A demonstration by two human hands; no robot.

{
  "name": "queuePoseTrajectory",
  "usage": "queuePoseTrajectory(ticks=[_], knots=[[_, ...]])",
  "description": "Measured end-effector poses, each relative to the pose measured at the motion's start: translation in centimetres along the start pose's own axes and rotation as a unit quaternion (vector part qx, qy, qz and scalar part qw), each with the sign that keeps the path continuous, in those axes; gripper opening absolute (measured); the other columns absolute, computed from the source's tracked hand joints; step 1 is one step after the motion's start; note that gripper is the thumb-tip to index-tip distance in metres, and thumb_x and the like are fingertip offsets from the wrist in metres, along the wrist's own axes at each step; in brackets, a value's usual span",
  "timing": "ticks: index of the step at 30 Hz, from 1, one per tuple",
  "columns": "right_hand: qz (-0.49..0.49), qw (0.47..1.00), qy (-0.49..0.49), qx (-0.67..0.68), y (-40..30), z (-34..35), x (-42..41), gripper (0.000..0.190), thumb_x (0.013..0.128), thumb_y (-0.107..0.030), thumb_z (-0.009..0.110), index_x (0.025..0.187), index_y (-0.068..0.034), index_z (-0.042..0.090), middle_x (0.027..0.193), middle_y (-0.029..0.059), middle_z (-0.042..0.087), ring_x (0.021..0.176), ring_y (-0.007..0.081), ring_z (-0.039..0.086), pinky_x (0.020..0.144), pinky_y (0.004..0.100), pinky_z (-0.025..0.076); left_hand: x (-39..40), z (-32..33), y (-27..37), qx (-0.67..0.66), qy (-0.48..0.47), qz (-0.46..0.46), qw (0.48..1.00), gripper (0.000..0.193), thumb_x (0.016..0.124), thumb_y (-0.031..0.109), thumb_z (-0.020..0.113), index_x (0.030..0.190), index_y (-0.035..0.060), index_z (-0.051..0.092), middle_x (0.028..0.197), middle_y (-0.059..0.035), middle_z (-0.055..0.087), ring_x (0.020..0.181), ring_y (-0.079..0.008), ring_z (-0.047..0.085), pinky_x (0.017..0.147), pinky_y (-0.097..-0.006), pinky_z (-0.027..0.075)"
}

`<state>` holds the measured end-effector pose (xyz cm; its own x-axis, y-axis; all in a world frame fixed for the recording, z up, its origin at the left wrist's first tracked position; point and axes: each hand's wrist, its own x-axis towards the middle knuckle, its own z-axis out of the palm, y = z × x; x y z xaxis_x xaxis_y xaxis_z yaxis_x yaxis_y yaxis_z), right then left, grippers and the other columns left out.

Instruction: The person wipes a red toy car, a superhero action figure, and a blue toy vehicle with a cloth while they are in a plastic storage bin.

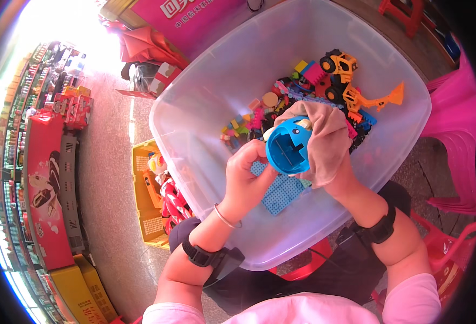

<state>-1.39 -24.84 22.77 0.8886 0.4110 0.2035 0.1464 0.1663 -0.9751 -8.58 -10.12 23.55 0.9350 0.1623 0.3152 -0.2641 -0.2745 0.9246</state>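
Note:
Over a large clear plastic bin (pixel 221 77), my left hand (pixel 249 172) pinches the rim of a hollow blue plastic toy (pixel 288 148) with an eye on its side. Its open end faces me. My right hand (pixel 337 174), mostly hidden under a pinkish-brown cloth (pixel 329 141), holds the toy from the other side, with the cloth against it. Below, inside the bin, lie a blue studded building plate (pixel 280 196), a mixed pile of building bricks (pixel 242 123) and a yellow-and-black toy loader (pixel 353 97).
Left of the bin, a yellow plastic crate (pixel 153 227) holds a red-and-white toy figure (pixel 173 198). Stocked shop shelves (pixel 19 121) line the far left. Pink plastic chairs (pixel 456 133) stand close on the right. A folded red umbrella or fabric (pixel 148 44) lies beyond the bin.

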Motion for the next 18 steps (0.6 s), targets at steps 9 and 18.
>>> queuePoseTrajectory(ticks=[9, 18], knots=[[0.015, 1.000, -0.010, -0.009, 0.04, -0.21, -0.26, 0.058, 0.046, -0.005, 0.074, 0.097, 0.001, 0.047, 0.095, 0.0107, 0.057, 0.084, 0.0213, 0.058, 0.078, 0.0298, 0.046, 0.00, -0.19, -0.08, -0.114, 0.006, -0.061, 0.992, 0.013, 0.073, -0.002, 0.065, 0.078, 0.0017, 0.055, 0.074, -0.0008, 0.054, 0.068, -0.0076, 0.050, 0.063, -0.0220, 0.043], [0.030, 0.999, -0.011, -0.015, 0.22, -0.32, -0.62, 0.062, 0.044, -0.005, 0.075, 0.100, 0.000, 0.047, 0.096, 0.0093, 0.057, 0.086, 0.0211, 0.058, 0.079, 0.0293, 0.046, -0.01, -0.50, -0.29, -0.083, -0.008, -0.056, 0.995, 0.015, 0.072, -0.001, 0.067, 0.076, 0.0016, 0.053, 0.073, -0.0006, 0.052, 0.069, -0.0072, 0.048, 0.064, -0.0214, 0.042]])
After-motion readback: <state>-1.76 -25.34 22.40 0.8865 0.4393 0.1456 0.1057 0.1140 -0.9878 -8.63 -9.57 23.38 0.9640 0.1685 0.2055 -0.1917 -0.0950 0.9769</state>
